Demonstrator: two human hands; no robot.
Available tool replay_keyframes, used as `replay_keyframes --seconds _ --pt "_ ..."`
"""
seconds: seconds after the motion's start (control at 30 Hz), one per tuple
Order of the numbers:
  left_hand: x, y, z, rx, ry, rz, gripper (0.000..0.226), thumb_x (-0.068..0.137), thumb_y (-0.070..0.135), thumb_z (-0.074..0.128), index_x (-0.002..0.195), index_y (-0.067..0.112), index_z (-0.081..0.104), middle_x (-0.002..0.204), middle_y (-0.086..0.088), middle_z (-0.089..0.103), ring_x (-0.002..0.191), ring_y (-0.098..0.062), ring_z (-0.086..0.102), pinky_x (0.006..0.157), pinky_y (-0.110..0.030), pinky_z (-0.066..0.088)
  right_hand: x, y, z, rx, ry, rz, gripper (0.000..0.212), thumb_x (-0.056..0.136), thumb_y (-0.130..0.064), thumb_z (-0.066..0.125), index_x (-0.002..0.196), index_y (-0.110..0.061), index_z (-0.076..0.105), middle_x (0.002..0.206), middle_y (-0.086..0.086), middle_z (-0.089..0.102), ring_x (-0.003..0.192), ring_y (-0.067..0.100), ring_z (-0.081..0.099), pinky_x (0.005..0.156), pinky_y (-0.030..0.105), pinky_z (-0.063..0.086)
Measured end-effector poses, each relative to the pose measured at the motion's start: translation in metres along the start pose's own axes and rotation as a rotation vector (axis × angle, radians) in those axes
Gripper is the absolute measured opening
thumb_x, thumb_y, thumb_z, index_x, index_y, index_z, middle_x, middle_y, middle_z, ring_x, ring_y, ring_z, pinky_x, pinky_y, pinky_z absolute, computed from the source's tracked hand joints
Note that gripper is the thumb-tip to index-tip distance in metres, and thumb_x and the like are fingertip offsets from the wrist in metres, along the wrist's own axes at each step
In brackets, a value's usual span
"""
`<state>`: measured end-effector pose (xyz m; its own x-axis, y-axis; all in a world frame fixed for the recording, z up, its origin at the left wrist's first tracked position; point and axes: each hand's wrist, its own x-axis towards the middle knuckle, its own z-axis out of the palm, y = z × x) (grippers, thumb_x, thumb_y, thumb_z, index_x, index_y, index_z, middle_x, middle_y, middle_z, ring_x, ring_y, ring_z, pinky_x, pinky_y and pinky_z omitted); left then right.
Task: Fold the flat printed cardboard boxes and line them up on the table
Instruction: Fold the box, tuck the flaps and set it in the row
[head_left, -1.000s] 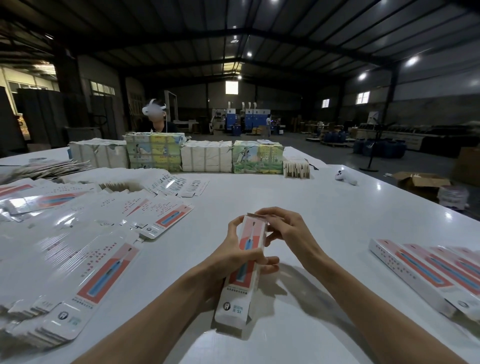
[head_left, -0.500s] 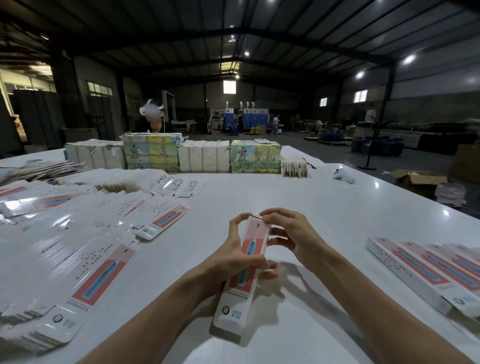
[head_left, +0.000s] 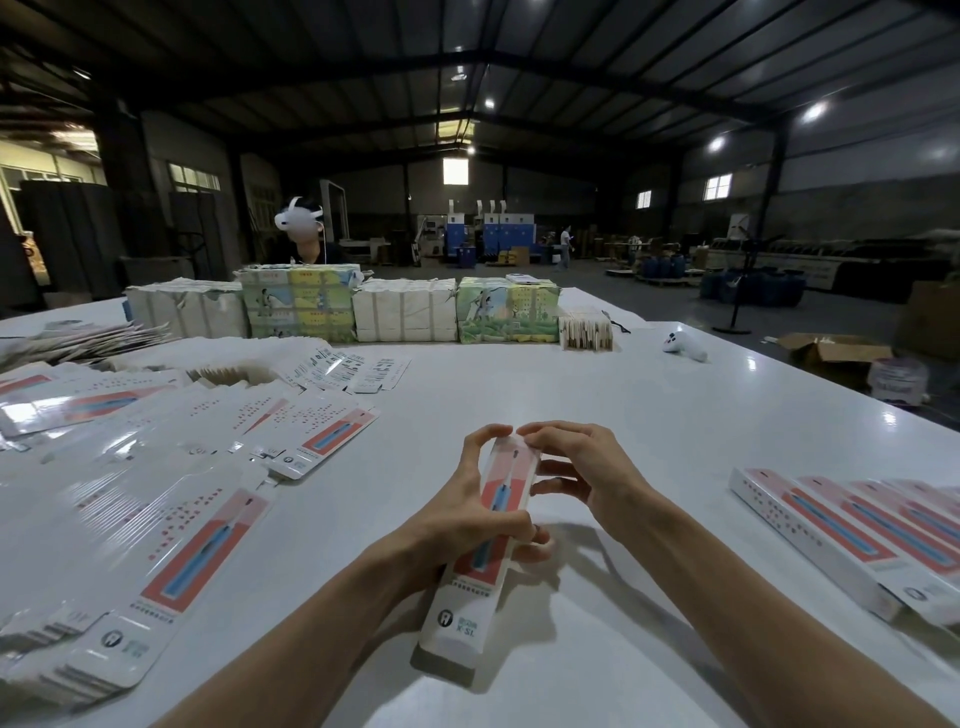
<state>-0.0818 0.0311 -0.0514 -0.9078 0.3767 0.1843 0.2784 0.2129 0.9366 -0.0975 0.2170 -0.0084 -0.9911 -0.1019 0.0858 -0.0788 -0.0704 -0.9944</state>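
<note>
We have one view only, a wide-angle camera worn on the person's head. It faces forward and tilts down across the white table (head_left: 649, 415), which fills the lower half of the frame, while the hall roof (head_left: 467, 67) takes the upper half. We sit close to the work. The left forearm (head_left: 311, 629) and right forearm (head_left: 753, 608) enter from the bottom edge. The left hand (head_left: 467, 514) and right hand (head_left: 587, 467), both curled on the box (head_left: 460, 613), meet just below centre. Straight edges bow toward the frame's sides.
</note>
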Motion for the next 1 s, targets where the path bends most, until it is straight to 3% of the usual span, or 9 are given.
replay_keyframes --seconds 0.2,0.33,0.5,0.6,0.77,1.0 --pt "-0.004 0.008 0.001 0.007 0.003 0.01 0.105 0.073 0.023 0.088 0.136 0.07 0.019 0.125 0.009 0.049 0.097 -0.004 0.074 0.07 -0.022 0.061 -0.001 -0.001 0.003 -0.068 0.014 -0.046 0.02 0.1 -0.01 0.064 0.096 -0.012 0.083 0.092 0.01 0.08 0.083 0.028 0.079 0.061 0.036 0.063" --pt "-0.008 0.011 0.002 0.035 -0.038 0.01 0.09 0.08 0.023 0.084 0.14 0.061 0.028 0.128 -0.002 0.055 0.095 -0.024 0.078 0.078 -0.035 0.065 -0.003 0.0 0.004 -0.086 0.035 -0.065 0.019 0.1 -0.009 0.065 0.094 -0.012 0.083 0.092 0.01 0.08 0.08 0.031 0.079 0.058 0.035 0.063" --pt "-0.011 0.012 0.004 0.064 -0.003 0.017 0.087 0.077 0.029 0.082 0.134 0.065 0.026 0.122 0.001 0.055 0.09 -0.017 0.078 0.07 -0.025 0.062 -0.004 -0.002 0.004 -0.073 0.014 -0.053 0.026 0.099 -0.008 0.065 0.085 -0.017 0.085 0.09 0.011 0.08 0.08 0.032 0.079 0.058 0.034 0.062" --pt "-0.012 0.013 0.003 0.081 -0.013 0.024 0.086 0.075 0.032 0.081 0.13 0.068 0.026 0.12 -0.004 0.056 0.087 -0.02 0.079 0.07 -0.026 0.063 -0.003 -0.004 0.003 -0.073 0.025 -0.036 0.023 0.098 -0.005 0.065 0.087 -0.011 0.084 0.089 0.013 0.079 0.077 0.033 0.079 0.057 0.031 0.061" --pt "-0.014 0.015 -0.001 0.116 -0.037 0.028 0.088 0.08 0.03 0.079 0.14 0.059 0.023 0.121 -0.011 0.06 0.079 -0.031 0.079 0.076 -0.039 0.066 -0.003 -0.008 0.0 -0.065 0.027 -0.02 0.024 0.098 -0.002 0.064 0.086 -0.007 0.084 0.09 0.016 0.079 0.074 0.035 0.078 0.059 0.031 0.062" --pt "-0.014 0.018 -0.001 0.075 -0.064 -0.033 0.086 0.083 0.023 0.079 0.138 0.059 0.025 0.113 -0.021 0.064 0.078 -0.035 0.079 0.074 -0.041 0.066 -0.003 -0.008 0.0 -0.038 0.014 0.014 0.022 0.098 0.0 0.064 0.087 -0.002 0.083 0.093 0.017 0.079 0.077 0.035 0.078 0.059 0.03 0.062"
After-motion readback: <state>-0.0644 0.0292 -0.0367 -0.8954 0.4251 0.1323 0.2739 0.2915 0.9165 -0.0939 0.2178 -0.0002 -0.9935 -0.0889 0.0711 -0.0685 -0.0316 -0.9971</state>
